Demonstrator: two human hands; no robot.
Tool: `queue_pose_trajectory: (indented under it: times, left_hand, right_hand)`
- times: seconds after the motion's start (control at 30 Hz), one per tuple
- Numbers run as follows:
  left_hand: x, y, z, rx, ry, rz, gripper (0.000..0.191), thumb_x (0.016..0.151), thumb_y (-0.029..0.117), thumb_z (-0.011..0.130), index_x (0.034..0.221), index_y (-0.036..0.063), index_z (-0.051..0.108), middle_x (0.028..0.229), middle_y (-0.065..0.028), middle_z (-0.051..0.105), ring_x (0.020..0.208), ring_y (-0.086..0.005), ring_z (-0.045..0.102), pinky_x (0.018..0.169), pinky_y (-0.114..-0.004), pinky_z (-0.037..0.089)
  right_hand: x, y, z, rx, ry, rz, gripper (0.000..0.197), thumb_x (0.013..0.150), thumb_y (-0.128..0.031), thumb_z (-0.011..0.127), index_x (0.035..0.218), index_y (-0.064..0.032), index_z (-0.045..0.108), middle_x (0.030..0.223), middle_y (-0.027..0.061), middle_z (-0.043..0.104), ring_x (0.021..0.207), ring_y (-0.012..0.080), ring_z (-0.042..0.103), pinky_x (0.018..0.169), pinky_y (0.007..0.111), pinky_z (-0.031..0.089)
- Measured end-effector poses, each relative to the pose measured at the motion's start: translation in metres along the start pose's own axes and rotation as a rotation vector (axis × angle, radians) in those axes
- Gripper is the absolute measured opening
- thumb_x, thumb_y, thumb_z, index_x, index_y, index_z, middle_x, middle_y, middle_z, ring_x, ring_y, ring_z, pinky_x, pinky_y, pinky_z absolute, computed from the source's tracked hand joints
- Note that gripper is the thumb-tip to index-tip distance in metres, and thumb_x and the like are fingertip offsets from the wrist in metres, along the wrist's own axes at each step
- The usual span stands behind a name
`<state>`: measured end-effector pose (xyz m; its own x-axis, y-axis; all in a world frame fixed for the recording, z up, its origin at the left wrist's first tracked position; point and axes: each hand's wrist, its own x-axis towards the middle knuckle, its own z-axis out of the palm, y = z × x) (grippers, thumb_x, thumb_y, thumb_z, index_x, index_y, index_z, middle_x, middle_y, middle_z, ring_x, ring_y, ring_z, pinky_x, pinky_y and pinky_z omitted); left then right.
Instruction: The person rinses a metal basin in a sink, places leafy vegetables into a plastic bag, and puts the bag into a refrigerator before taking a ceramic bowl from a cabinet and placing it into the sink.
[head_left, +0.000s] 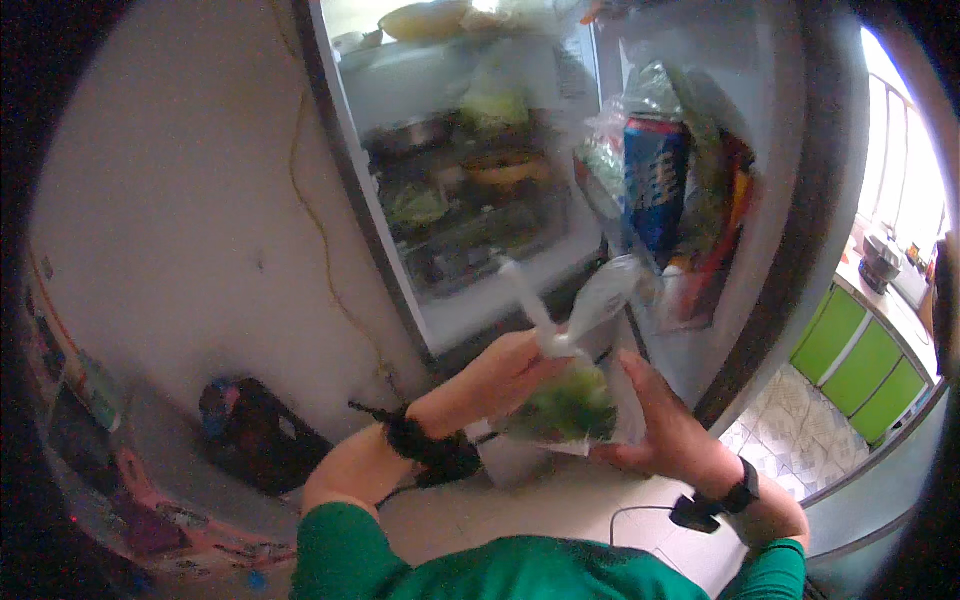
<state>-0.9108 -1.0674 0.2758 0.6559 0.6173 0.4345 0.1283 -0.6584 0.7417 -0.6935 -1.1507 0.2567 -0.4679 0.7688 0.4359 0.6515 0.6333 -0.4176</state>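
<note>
A knotted clear plastic bag (568, 401) with leafy greens inside hangs before me, its two loose ends sticking up above the knot. My left hand (499, 375) grips it from the left, close to the knot. On the other side, my right hand (667, 427) curves around the bag with thumb and fingers spread apart. Its thumb is by the bag's lower corner; blur hides whether it touches. Just beyond stands an open refrigerator (465, 315), with blurred bags and food inside. Its door shelf (679, 300) holds a blue can (654, 187) and several plastic packages.
A wall with a hanging yellowish cord (326, 255) rises at left, above a dark object (259, 435) on the floor. Past the refrigerator door (787, 187), green cabinets (855, 367) carry a counter with a metal pot (881, 255). Dark straps and devices with cables sit on both wrists.
</note>
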Motion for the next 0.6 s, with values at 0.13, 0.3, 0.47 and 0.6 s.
queue_pose_trajectory:
  times: [0.13, 0.3, 0.47, 0.6]
  left_hand:
    - [-0.003, 0.007, -0.018, 0.032, -0.072, 0.090, 0.015, 0.084, 0.013, 0.048, 0.091, 0.0005, 0.051, 0.081, -0.0176, 0.054, 0.074, -0.0277, 0.052, 0.068, -0.033, 0.041]
    - [0.008, -0.003, -0.006, 0.350, -0.143, 0.169, 0.016, 0.081, 0.009, 0.050, 0.094, 0.0015, 0.051, 0.088, -0.0141, 0.054, 0.085, -0.0293, 0.052, 0.073, -0.035, 0.042]
    - [0.037, 0.012, -0.014, 0.442, -0.096, 0.293, 0.017, 0.077, 0.009, 0.052, 0.093, 0.0034, 0.052, 0.090, -0.0152, 0.054, 0.084, -0.0337, 0.051, 0.073, -0.039, 0.042]
    - [0.054, 0.014, -0.034, 0.595, 0.044, 0.454, 0.021, 0.070, 0.010, 0.054, 0.091, 0.0060, 0.053, 0.086, -0.0109, 0.054, 0.085, -0.0290, 0.050, 0.074, -0.038, 0.040]
  right_hand:
    - [0.030, -0.018, 0.027, 0.569, -0.125, 0.301, 0.089, 0.063, -0.022, 0.074, 0.130, -0.0062, 0.017, 0.125, 0.0155, 0.036, 0.117, 0.0237, 0.035, 0.097, 0.035, 0.028]
    - [0.031, -0.001, 0.051, 0.939, -0.245, 0.195, 0.070, 0.064, -0.017, 0.074, 0.121, -0.0082, 0.035, 0.109, 0.0065, 0.050, 0.101, 0.0169, 0.046, 0.086, 0.030, 0.038]
    - [0.040, 0.014, 0.059, 1.117, -0.266, 0.423, 0.053, 0.064, -0.014, 0.073, 0.109, -0.0079, 0.047, 0.095, 0.0024, 0.056, 0.087, 0.0130, 0.051, 0.076, 0.027, 0.043]
    - [0.084, 0.005, 0.064, 0.765, 0.002, 0.298, 0.025, 0.064, -0.008, 0.067, 0.087, -0.0049, 0.055, 0.080, 0.0001, 0.057, 0.067, 0.0109, 0.052, 0.058, 0.025, 0.042]
